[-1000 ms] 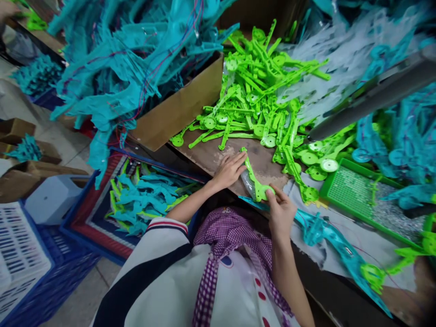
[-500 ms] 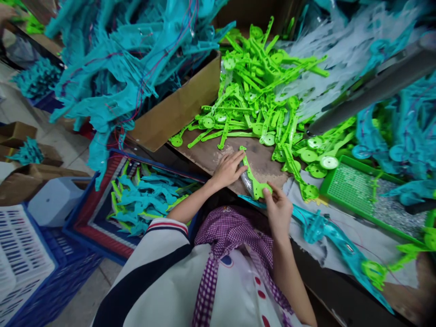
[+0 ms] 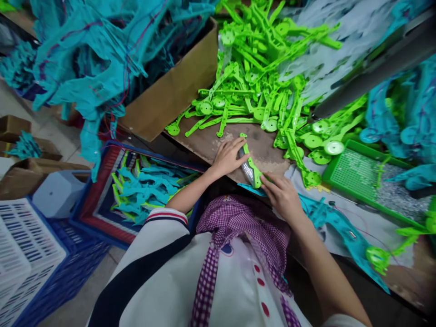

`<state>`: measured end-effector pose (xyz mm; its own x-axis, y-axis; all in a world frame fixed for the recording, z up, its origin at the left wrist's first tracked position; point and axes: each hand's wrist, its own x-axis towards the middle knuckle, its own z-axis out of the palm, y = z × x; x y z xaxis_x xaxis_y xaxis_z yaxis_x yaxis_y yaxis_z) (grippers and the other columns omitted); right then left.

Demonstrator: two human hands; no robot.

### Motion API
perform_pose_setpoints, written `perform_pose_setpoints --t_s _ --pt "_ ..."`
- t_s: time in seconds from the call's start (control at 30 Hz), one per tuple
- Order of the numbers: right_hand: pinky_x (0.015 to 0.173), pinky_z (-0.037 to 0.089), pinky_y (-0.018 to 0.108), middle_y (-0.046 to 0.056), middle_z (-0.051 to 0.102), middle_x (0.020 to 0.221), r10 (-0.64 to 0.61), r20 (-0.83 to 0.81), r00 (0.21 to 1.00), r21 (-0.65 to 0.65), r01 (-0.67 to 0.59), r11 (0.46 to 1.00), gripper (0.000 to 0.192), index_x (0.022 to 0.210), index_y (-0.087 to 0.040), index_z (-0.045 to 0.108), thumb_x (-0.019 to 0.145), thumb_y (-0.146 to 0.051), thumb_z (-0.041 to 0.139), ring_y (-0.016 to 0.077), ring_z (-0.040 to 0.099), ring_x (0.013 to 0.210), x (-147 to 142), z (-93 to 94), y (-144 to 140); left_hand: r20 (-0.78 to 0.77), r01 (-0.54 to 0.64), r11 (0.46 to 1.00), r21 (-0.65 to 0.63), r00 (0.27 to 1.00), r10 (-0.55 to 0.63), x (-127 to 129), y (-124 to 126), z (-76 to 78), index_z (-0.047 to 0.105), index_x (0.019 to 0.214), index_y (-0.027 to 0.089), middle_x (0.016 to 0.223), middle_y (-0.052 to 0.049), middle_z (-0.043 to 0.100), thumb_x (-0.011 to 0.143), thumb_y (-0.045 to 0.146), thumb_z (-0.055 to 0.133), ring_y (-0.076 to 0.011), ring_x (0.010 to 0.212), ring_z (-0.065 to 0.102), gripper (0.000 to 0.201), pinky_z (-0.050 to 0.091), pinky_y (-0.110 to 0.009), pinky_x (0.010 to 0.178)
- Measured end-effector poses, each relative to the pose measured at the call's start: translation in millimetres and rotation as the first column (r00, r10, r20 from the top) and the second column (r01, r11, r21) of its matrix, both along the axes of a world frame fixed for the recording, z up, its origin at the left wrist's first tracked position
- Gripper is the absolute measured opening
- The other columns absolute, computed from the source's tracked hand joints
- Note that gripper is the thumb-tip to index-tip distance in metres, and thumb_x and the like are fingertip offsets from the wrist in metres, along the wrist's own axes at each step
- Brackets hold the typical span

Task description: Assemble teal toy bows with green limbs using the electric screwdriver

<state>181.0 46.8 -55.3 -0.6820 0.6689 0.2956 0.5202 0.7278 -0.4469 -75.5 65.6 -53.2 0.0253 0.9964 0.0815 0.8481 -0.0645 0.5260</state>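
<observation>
A long bright green plastic part [image 3: 252, 165] with a clear piece under it lies on the brown table [image 3: 207, 144] right in front of me. My left hand [image 3: 229, 156] presses its far end with fingers spread over it. My right hand [image 3: 281, 194] pinches its near, round end. A teal plastic shell [image 3: 335, 229] with thin wires lies on the white sheet just right of my right hand. Behind the hands is a big heap of similar green parts [image 3: 259, 86].
A cardboard box [image 3: 170, 95] overflowing with teal parts [image 3: 91, 59] stands at the left. A green tray [image 3: 366, 181] of small screws sits at the right. Below the table's left edge is a blue crate [image 3: 102, 213] holding teal-and-green pieces, beside a white and blue basket [image 3: 23, 254].
The view has shifted downward and closer. My right hand slid lower over the green part's round end, covering it; my left hand stays on the far end.
</observation>
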Motion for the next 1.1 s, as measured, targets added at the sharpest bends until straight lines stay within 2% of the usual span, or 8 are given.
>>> perform_pose_setpoints --t_s 0.13,0.33,0.43,0.6,0.7,0.83,0.97,1.1 --pt "0.097 0.054 0.044 0.014 0.064 0.136 0.001 -0.047 0.999 -0.064 -0.004 0.998 0.038 0.132 -0.02 0.066 0.1 -0.034 0.051 0.0263 0.063 0.121 -3 -2.4 0 0.034 0.006 1.0 -0.004 0.999 -0.006 -2 0 -2.1 0.052 0.142 0.025 0.155 -0.006 0.049 0.097 0.044 0.054 -0.0217 0.144 0.046 0.049 0.025 -0.046 0.125" --pt "0.09 0.052 0.043 0.013 0.069 0.128 -0.026 0.055 0.998 0.003 0.026 1.0 0.033 0.124 -0.022 0.07 0.1 -0.036 0.053 0.0255 0.067 0.109 -3 -8.2 1 0.025 0.013 1.0 0.017 1.0 -0.014 -4 0 -5.0 0.052 0.141 0.026 0.155 -0.007 0.049 0.098 0.046 0.053 -0.0231 0.143 0.046 0.048 0.025 -0.047 0.125" --pt "0.089 0.053 0.041 0.013 0.069 0.128 -0.008 0.07 0.998 -0.029 0.01 1.0 0.035 0.125 -0.022 0.07 0.1 -0.038 0.052 0.0241 0.068 0.109 5 -8.9 7 0.019 0.004 1.0 0.016 1.0 -0.004 -2 3 -3.6 0.056 0.137 0.025 0.152 -0.007 0.052 0.096 0.046 0.056 -0.0245 0.141 0.048 0.045 0.028 -0.047 0.123" --pt "0.105 0.05 0.051 0.01 0.064 0.138 0.014 -0.017 1.0 -0.115 -0.016 0.993 0.034 0.126 -0.024 0.07 0.1 -0.038 0.052 0.0278 0.054 0.136 23 -9.6 17 0.018 0.037 0.999 0.031 0.999 -0.037 8 11 -3.0 0.06 0.13 0.024 0.149 -0.009 0.054 0.094 0.046 0.059 -0.0262 0.144 0.044 0.042 0.027 -0.048 0.124" --pt "0.112 0.043 0.054 0.008 0.065 0.137 0.002 -0.034 0.999 -0.142 -0.007 0.99 0.034 0.127 -0.026 0.069 0.1 -0.037 0.053 0.025 0.058 0.132 23 -7.9 17 0.02 0.033 0.999 0.024 0.999 -0.033 12 11 -3.9 0.059 0.13 0.024 0.15 -0.008 0.053 0.095 0.044 0.059 -0.0249 0.145 0.043 0.041 0.023 -0.049 0.126" --pt "0.118 0.034 0.056 0.007 0.068 0.132 0.009 -0.01 1.0 -0.009 -0.009 1.0 0.028 0.12 -0.026 0.072 0.1 -0.033 0.054 0.0242 0.064 0.125 14 -3.5 11 0.013 0.021 0.999 0.03 1.0 -0.021 12 8 -3.5 0.059 0.13 0.023 0.151 -0.008 0.053 0.094 0.044 0.06 -0.0236 0.143 0.045 0.042 0.022 -0.047 0.127" --pt "0.121 0.031 0.052 0.006 0.065 0.135 -0.003 0.031 1.0 0.145 -0.002 0.989 0.034 0.131 -0.025 0.066 0.099 -0.022 0.054 0.0222 0.065 0.123 11 0.6 0 -0.027 0.014 0.999 0.044 1.0 -0.013 13 7 -1.0 0.06 0.131 0.023 0.151 -0.008 0.053 0.094 0.044 0.059 -0.0232 0.141 0.048 0.042 0.023 -0.047 0.126" --pt "0.122 0.031 0.052 0.006 0.064 0.137 -0.022 0.057 0.998 0.142 0.014 0.99 0.04 0.138 -0.024 0.06 0.099 -0.022 0.055 0.0226 0.063 0.126 10 1.5 -12 -0.052 0.008 0.999 0.032 0.999 -0.006 15 6 0.4 0.059 0.132 0.023 0.151 -0.008 0.053 0.094 0.043 0.059 -0.0234 0.14 0.05 0.043 0.025 -0.047 0.125"
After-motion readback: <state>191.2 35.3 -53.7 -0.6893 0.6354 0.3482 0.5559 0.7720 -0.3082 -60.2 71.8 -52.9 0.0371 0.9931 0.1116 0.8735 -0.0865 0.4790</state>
